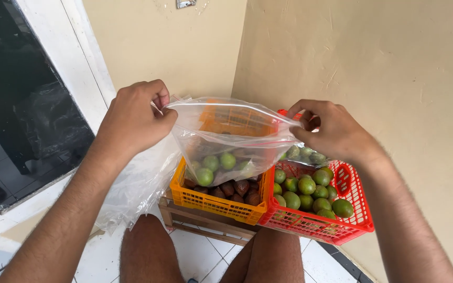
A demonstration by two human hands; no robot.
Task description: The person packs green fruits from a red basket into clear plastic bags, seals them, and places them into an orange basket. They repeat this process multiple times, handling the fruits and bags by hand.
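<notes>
Bag held open over the baskets

Left hand point(135, 118) and right hand point(330, 130) each pinch one edge of the bag point(226, 139), stretching its mouth wide, above the orange basket point(213, 202), with the red basket point(352, 222) just beside.

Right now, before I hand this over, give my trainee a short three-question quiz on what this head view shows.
1. True or false: both hands pinch the rim of the clear plastic bag.
2. Which crate holds the loose green limes: A) orange crate, B) red crate, C) wooden crate?
3. What lies in the orange crate?

Key
1. True: the left hand and the right hand each have a grip on the bag's top edge, holding it spread over the crates, a few limes inside.
2. B: the green limes fill the red crate.
3. Brown scaly fruit.
</notes>
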